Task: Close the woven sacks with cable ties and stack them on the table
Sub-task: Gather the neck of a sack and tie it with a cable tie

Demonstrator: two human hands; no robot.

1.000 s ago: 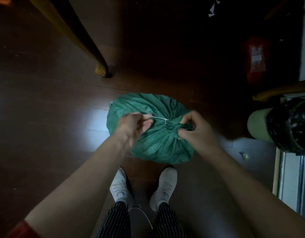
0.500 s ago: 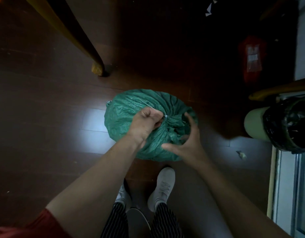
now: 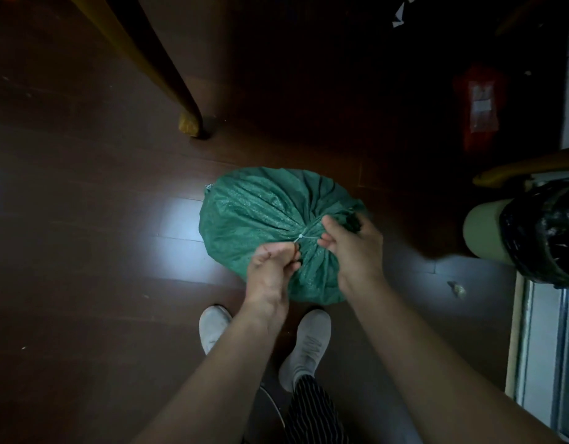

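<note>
Green woven sack point(image 3: 260, 216): on the floor point(image 3: 84, 251) before my shoes; my right hand point(image 3: 353, 248) bunches its gathered neck, my left hand point(image 3: 270, 270) pinches the white cable tie point(image 3: 304, 237) tail

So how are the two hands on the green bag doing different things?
The left hand is a closed fist pulling the thin white cable tie; the right hand grips the sack's bunched neck. The left sits nearer the shoes, the right farther. Both are bare and touching the sack.
</note>
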